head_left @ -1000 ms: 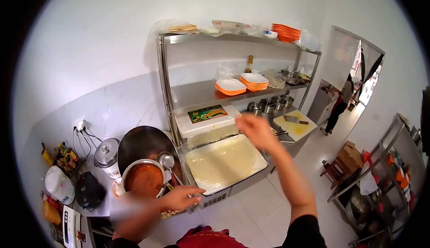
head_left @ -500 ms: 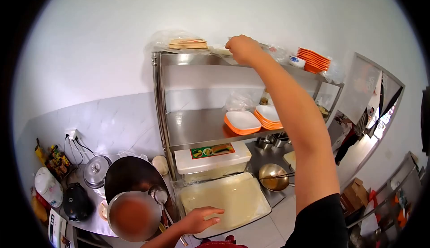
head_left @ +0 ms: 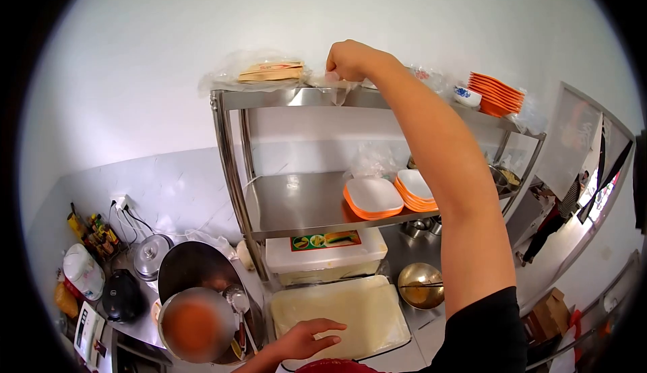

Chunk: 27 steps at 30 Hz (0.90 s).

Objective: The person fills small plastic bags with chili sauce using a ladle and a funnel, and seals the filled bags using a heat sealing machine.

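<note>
My right hand [head_left: 355, 61] reaches up to the top shelf, fingers closed on a thin clear plastic bag [head_left: 340, 92] whose edge hangs over the shelf's front. What lies inside the bag cannot be made out. To its left, a stack of tan paper sleeves [head_left: 271, 72] sits in another clear bag. Down low, my left hand [head_left: 311, 338] is open, thumb and fingers apart, over a rectangular tray of pale, smooth dough-like stuff [head_left: 344, 312]. It holds nothing.
The steel rack [head_left: 296, 223] carries orange-and-white plates [head_left: 373, 198] and a stack of orange dishes [head_left: 497, 95]. Below are a lidded white container [head_left: 330, 250] and a brass-coloured pan [head_left: 421, 285]. At left stand a wok [head_left: 199, 265] and a bowl of reddish stuff [head_left: 192, 326].
My right hand has shifted slightly left along the top shelf, and the plastic now hangs lower over its edge. My left hand stays open over the tray. The view has tilted a little.
</note>
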Available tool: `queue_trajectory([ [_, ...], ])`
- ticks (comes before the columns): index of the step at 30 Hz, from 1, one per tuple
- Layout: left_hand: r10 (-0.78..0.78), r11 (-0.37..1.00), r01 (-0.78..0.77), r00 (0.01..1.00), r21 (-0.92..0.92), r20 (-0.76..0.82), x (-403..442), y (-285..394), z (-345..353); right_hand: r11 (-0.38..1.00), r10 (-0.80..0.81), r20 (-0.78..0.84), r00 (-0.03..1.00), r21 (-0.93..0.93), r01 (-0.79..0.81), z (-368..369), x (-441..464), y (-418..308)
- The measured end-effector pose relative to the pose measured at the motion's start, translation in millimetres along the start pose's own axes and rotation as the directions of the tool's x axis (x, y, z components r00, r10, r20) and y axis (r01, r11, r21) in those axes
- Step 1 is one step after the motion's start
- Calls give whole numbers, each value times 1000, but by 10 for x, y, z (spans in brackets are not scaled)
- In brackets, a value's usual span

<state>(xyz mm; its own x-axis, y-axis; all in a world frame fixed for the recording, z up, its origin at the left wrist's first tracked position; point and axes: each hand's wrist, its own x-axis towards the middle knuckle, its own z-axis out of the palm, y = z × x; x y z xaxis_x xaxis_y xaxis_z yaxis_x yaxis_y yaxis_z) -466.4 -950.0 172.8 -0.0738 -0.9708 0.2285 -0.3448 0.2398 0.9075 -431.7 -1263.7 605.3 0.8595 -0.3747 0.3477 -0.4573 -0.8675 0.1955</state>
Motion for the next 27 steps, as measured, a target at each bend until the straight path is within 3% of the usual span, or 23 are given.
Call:
queue_trajectory([
  [2,-19,999,19,1000,28,5,41,37,6,996,6,17,1000,94,-8,17,15,34],
  [5,5,999,-4,1000,50,-14,76,-39,65,995,-53,-3,999,86,53,57,97,112],
  [10,5,999,-4,999,34,-33,102,8,136,996,8,66,998,89,-13,-34,61,56],
  [23,66,998,-65,997,27,-34,109,-26,171,995,-21,95,995,96,12,30,170,91],
  [25,48,999,-48,998,24,-27,94,-12,183,982,-140,-88,986,-138,127,157,233,63],
  [27,36,999,-36,999,17,-23,111,-19,180,968,-151,-152,977,-224,115,244,142,20],
])
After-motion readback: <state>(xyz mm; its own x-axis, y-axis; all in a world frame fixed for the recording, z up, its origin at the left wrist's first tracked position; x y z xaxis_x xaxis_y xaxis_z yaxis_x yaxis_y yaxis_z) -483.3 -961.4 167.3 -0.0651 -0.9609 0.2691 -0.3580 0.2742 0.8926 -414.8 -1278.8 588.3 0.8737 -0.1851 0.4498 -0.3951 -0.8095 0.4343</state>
